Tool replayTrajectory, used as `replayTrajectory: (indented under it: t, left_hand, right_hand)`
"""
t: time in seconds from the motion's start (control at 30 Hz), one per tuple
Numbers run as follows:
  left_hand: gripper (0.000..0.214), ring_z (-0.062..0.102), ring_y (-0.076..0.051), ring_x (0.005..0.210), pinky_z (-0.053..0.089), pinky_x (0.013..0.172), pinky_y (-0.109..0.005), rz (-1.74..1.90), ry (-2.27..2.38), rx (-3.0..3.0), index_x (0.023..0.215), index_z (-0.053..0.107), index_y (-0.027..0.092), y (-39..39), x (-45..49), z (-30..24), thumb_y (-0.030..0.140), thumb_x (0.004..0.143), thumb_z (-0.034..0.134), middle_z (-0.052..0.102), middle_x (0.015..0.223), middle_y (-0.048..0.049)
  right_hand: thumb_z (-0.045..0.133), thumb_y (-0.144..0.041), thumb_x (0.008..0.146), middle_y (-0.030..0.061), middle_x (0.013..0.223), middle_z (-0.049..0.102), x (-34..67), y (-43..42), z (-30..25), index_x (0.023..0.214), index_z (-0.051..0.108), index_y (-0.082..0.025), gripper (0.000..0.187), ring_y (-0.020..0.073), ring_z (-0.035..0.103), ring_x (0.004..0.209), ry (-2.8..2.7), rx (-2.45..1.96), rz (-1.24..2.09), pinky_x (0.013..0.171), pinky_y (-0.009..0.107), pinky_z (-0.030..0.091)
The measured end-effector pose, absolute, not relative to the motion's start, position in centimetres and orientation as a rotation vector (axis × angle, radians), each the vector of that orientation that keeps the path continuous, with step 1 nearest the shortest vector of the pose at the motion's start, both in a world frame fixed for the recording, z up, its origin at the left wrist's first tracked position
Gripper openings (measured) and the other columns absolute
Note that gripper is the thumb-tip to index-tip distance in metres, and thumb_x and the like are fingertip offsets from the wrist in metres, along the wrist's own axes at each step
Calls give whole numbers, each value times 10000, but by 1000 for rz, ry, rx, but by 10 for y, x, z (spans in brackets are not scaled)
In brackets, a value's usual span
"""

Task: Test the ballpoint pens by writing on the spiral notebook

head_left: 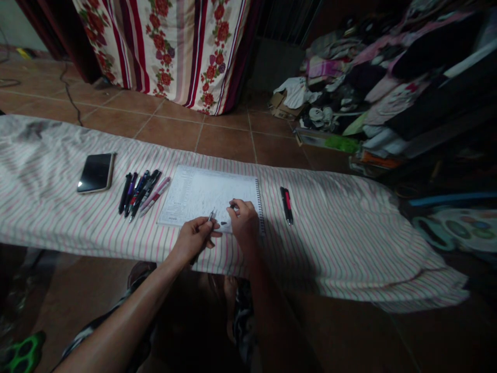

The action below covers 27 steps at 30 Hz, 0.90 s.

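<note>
My left hand (197, 233) is closed around a pen (212, 214), whose thin, pale tip end points up past the fingers. Just to its right, my right hand (244, 217) pinches a small dark piece (234, 206), partly hidden by the fingers; its kind is unclear. Both hands are over the lower edge of a spiral notebook (209, 189) with a pale cover. On the notebook between them lies a small black pen part (223, 223).
Left of the notebook lies a bunch of several pens (142, 194), and farther left a phone (96, 172). Two pens (287, 206) lie to the right. A striped cloth (341, 233) covers the bench. Beyond are a floral curtain (182, 52) and piled clothes (349, 77).
</note>
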<state>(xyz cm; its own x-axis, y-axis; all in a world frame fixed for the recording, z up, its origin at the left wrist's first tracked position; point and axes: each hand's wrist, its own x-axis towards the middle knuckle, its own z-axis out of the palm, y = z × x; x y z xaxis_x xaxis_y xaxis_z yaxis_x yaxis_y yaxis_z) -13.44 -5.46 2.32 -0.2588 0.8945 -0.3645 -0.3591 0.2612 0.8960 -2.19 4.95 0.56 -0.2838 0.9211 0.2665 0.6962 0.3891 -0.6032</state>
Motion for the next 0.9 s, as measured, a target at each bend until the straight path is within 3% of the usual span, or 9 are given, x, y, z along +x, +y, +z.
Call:
replayTrajectory:
  t: [0.17, 0.33, 0.5, 0.7, 0.9]
  left_hand:
    - [331, 664, -194, 761, 479, 485, -203, 1320, 1344, 558, 869, 595, 111, -53, -135, 24, 388, 697, 655, 679, 882, -105]
    - [321, 659, -181, 738, 473, 488, -199, 1331, 1349, 543, 875, 596, 106, -54, -135, 25, 370, 703, 657, 675, 854, -103]
    - [337, 656, -167, 684, 457, 486, -200, 1324, 1338, 565, 888, 582, 100, -55, -135, 26, 379, 712, 647, 662, 783, -81]
    - [342, 639, -146, 646, 438, 487, -199, 1306, 1343, 588, 880, 574, 100, -56, -135, 28, 390, 709, 637, 649, 746, -66]
    - [335, 607, -126, 578, 394, 450, -189, 1284, 1363, 634, 855, 579, 105, -56, -135, 31, 397, 698, 629, 640, 701, -54]
  right_hand:
    - [482, -186, 727, 59, 853, 623, -24, 50, 12, 939, 621, -181, 253, 149, 570, 661, -1894, -1413, 594, 711, 286, 439]
    - [521, -206, 617, 16, 793, 622, -27, 50, 23, 1073, 585, -176, 462, 126, 569, 567, -1412, -1457, 1153, 561, 258, 457]
    - [583, -239, 559, -21, 701, 584, -27, 45, 32, 900, 623, -162, 352, 88, 536, 542, -1173, -1350, 1483, 550, 233, 458]
    - [607, -201, 544, -64, 606, 537, -25, 42, 41, 988, 572, -162, 447, 68, 504, 533, -1017, -1221, 1617, 538, 205, 449]
    - [652, -271, 555, -34, 649, 563, -26, 38, 48, 892, 630, -157, 356, 80, 543, 587, -1074, -1186, 1763, 543, 197, 431]
